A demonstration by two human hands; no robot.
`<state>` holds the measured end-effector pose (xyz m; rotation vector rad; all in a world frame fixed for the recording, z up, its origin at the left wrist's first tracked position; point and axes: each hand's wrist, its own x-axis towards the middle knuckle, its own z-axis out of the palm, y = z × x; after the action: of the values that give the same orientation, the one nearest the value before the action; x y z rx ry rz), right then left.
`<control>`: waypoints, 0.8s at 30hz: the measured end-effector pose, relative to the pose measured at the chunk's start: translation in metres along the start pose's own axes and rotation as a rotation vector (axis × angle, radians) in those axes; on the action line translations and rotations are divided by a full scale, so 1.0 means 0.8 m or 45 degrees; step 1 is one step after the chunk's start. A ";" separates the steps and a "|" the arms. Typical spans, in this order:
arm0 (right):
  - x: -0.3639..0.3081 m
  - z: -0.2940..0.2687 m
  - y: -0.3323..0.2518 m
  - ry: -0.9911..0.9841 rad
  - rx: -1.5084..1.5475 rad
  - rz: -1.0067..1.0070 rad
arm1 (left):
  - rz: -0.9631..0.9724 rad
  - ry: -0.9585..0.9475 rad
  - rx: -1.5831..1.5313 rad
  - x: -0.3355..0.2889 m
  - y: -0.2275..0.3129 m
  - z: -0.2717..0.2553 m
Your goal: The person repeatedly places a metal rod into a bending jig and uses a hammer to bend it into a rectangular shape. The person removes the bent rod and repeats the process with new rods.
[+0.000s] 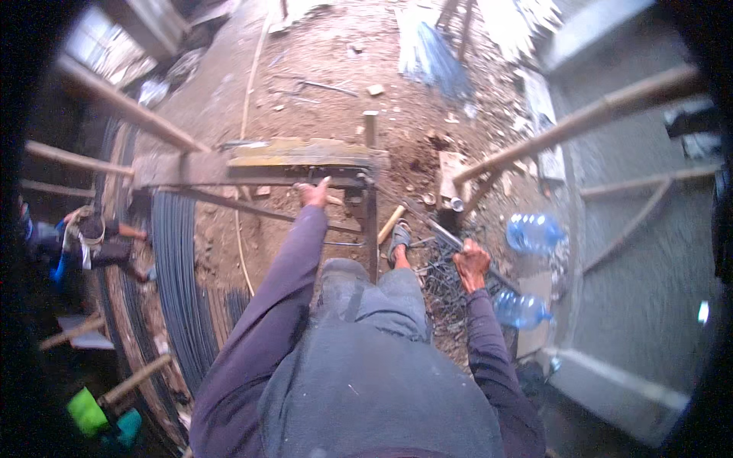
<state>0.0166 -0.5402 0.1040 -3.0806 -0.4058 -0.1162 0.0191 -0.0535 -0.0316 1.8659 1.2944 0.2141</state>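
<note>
My left hand reaches to the near edge of a rough wooden bench, its thumb and fingers spread apart. Dark metal fittings lie along the bench top by the fingertips, and whether the fingers touch a rod there is too small to tell. My right hand is wrapped round a long grey metal bar. One end of the bar slants up and left toward the bench's right end; the other passes below my fist. A yellowish plank lies on top of the bench.
Cut steel pieces are heaped beside my sandalled foot. Two clear blue plastic bottles lie at the right. Long steel rods lie in a bundle on the left, near another person. Bamboo poles slant to both sides.
</note>
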 end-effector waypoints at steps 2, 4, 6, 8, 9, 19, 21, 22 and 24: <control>-0.008 -0.026 0.013 0.187 0.005 -0.082 | 0.191 -0.256 -0.085 -0.012 -0.035 -0.043; -0.019 -0.045 0.021 0.210 0.110 -0.006 | -0.305 -0.661 -0.652 -0.033 -0.051 -0.085; -0.031 -0.053 0.019 0.185 0.292 0.123 | -0.296 -0.770 -0.635 -0.043 -0.037 -0.120; -0.041 -0.053 0.012 0.197 0.399 0.302 | -0.482 -0.985 -0.782 -0.039 0.005 -0.144; -0.049 -0.048 0.007 0.197 0.422 0.415 | -0.660 -1.151 -0.965 -0.032 0.027 -0.161; -0.234 0.090 0.015 -0.258 0.884 1.039 | 0.040 -0.587 -0.603 -0.072 0.012 -0.148; -0.296 0.128 0.028 -0.203 0.975 1.043 | 0.632 -0.197 -0.007 -0.099 -0.016 -0.135; -0.334 0.141 0.036 -0.127 1.060 1.011 | 0.705 -0.061 0.116 -0.103 -0.013 -0.131; -0.406 0.173 0.049 -0.266 0.673 1.058 | 0.980 0.005 0.227 -0.115 0.012 -0.126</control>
<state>-0.2764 -0.6556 -0.0603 -2.4819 0.7258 0.2862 -0.0719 -0.0779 0.0676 2.4461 0.5487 0.5122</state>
